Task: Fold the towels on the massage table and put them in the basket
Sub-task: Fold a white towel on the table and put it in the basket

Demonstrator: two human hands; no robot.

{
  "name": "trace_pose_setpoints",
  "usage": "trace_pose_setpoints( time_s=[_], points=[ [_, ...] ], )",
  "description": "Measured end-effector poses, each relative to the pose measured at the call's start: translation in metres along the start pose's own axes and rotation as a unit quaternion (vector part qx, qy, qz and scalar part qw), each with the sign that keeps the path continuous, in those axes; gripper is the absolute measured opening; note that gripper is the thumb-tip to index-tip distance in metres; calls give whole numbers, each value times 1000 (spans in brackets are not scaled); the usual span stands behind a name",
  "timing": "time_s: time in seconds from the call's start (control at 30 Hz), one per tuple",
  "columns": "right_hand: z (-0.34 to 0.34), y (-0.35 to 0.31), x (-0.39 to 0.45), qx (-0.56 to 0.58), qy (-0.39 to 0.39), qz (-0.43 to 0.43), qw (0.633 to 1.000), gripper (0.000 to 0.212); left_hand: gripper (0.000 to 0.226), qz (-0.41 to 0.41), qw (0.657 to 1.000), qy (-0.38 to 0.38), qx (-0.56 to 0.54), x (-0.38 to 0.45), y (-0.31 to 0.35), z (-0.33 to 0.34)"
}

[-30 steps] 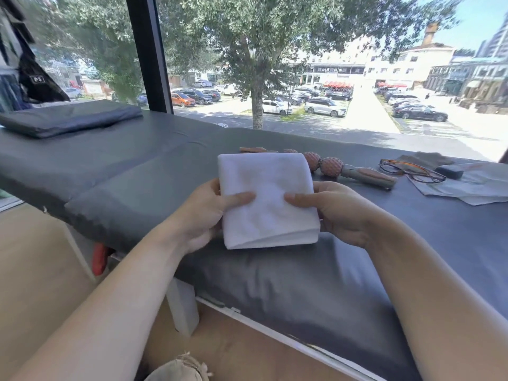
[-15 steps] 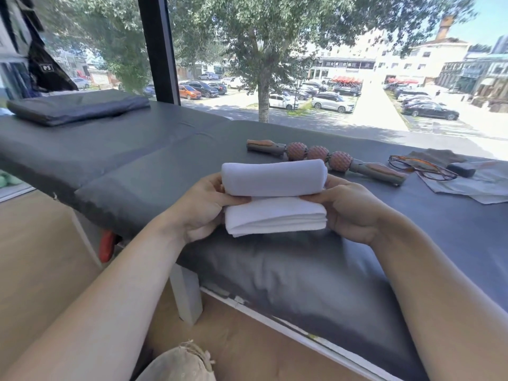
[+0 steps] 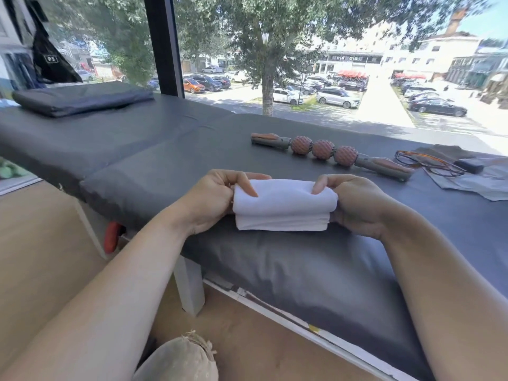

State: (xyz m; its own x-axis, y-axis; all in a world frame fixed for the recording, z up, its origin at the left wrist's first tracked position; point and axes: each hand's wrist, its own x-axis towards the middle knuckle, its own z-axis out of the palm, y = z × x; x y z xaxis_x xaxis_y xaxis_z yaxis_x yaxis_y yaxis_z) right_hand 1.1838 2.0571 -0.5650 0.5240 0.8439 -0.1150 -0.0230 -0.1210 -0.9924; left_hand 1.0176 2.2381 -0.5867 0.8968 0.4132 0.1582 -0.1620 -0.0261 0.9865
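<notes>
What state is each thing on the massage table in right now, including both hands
white towel: folded into a thick bundle, lying on the massage table near its front edge
left hand: gripping the towel's left end
right hand: gripping the towel's right end
massage roller: lying flat, untouched
glasses: arms unfolded, resting on a grey cloth
dark folded sheet: folded, at the far left end

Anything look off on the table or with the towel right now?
Nothing stands out. The white towel is folded evenly, gripped at its ends by the left hand and right hand. The massage roller and glasses lie undisturbed behind it.
</notes>
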Motion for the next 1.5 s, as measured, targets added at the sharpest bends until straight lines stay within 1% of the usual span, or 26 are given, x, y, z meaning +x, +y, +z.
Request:
trace_pose_setpoints(
  time_s=[0.07,0.2,0.23,0.3,0.37,0.43,0.47,0.53,0.6,0.63,0.7,0.73,0.77,0.83,0.93,1.07,1.17,1.23,1.3,1.4,1.5],
  points=[
    [-1,-3,-3,3,-1,9,1000,49,64,-16,1000,-1,15,0,2,-3],
    [-3,-10,-7,8,-13,21,1000,39,33,-52,998,-26,36,0,6,-7],
    [-3,-11,-8,-4,-21,24,999,39,35,-50,996,-23,71,1,6,-6],
    [-1,-11,-6,-60,-12,14,998,40,58,-29,983,-8,181,3,5,-5],
    [4,-11,-6,-150,1,-15,989,35,58,-4,971,-12,240,3,8,-1],
    [10,-11,-8,-189,10,-40,981,35,55,-10,968,-16,251,0,9,-2],
    [11,-10,-8,-199,18,-51,979,41,60,-6,967,-11,254,-3,11,-2],
    [10,-13,-10,-219,40,-68,973,54,76,38,968,9,246,-5,13,0],
    [9,-18,-11,-242,44,-112,963,74,81,100,967,29,231,-4,15,3],
    [8,-22,-12,-269,44,-145,951,82,83,119,965,31,232,-3,15,4],
    [8,-23,-11,-361,51,-190,911,82,83,116,958,30,260,-1,13,2],
    [9,-22,-11,-401,48,-186,896,80,82,97,954,26,284,-1,10,2],
    [9,-20,-9,-425,41,-167,888,80,79,70,950,23,305,-1,6,0],
    [11,-13,-8,-439,20,-127,889,75,71,31,951,16,308,-2,1,-2],
    [11,-11,-8,-440,11,-111,891,64,63,15,951,2,309,-2,-1,-3],
    [13,-14,-9,-476,27,-116,871,63,57,20,950,12,312,-3,1,-1],
    [14,-21,-12,-511,52,-141,846,59,53,64,952,26,297,-5,4,1],
    [15,-27,-15,-534,71,-162,826,60,54,88,951,36,293,-5,6,2],
    [16,-26,-14,-555,70,-156,814,61,54,80,946,28,314,-5,6,2],
    [14,-17,-10,-543,46,-119,830,51,53,22,945,-8,325,-5,3,1],
    [9,-16,-8,-542,50,-100,833,46,43,12,943,-14,332,-5,4,0]
  ],
)
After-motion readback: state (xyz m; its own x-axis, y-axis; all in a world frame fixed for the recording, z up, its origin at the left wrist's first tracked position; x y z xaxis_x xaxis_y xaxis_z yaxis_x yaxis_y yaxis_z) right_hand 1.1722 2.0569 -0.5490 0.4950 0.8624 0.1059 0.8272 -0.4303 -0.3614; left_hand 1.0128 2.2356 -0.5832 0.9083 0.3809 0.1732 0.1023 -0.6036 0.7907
